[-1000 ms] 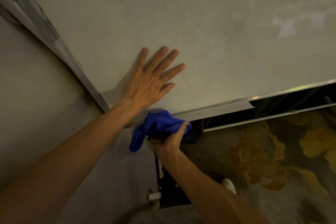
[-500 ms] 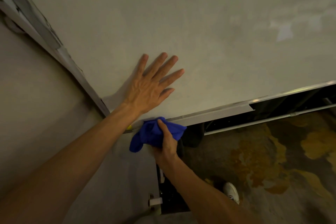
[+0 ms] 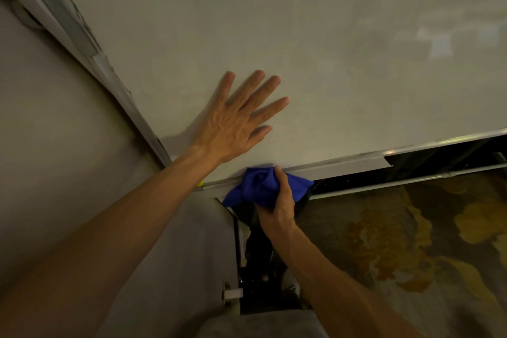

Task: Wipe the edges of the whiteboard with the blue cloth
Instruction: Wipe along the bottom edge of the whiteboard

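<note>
The whiteboard fills the upper part of the view, with a grey frame along its left side and a metal bottom edge running to the right. My left hand lies flat on the board with its fingers spread, near the lower left corner. My right hand grips the bunched blue cloth and presses it against the bottom edge, just below my left hand. Part of the cloth hangs down to the left.
A grey wall stands left of the board. Below the edge is a dark gap with a horizontal metal rod. The stained brown and yellow floor lies at the lower right. A white knob sticks out near the bottom.
My right hand has shifted its grip on the blue cloth and pressed it up onto the bottom edge. My left hand has stayed flat on the board.
</note>
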`<state>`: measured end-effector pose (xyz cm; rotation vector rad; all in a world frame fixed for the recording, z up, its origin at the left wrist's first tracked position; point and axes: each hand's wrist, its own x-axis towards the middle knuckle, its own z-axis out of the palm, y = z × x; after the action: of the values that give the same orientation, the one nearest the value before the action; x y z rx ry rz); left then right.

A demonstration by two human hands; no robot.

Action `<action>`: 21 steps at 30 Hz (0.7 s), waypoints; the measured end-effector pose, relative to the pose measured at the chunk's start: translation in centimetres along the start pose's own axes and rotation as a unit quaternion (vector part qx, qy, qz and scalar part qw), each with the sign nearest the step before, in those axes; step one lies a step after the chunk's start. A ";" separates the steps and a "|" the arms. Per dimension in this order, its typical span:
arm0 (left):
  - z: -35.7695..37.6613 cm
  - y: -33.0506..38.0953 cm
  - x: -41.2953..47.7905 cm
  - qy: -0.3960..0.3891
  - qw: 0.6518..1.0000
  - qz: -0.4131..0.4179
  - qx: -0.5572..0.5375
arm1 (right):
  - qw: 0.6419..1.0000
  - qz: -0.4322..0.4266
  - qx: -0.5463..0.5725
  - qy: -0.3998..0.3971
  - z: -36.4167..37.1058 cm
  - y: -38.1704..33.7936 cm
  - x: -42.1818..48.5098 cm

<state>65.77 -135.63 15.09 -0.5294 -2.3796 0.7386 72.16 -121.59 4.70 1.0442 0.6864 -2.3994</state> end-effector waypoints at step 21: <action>0.2 0.3 0.1 0.024 1.000 0.013 0.000 | 0.991 -0.107 0.009 0.085 -2.0 -12.0 0.6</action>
<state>65.65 -135.42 14.82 -0.5733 -2.3328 0.7293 66.10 -111.11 6.29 1.2506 0.8772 -2.5202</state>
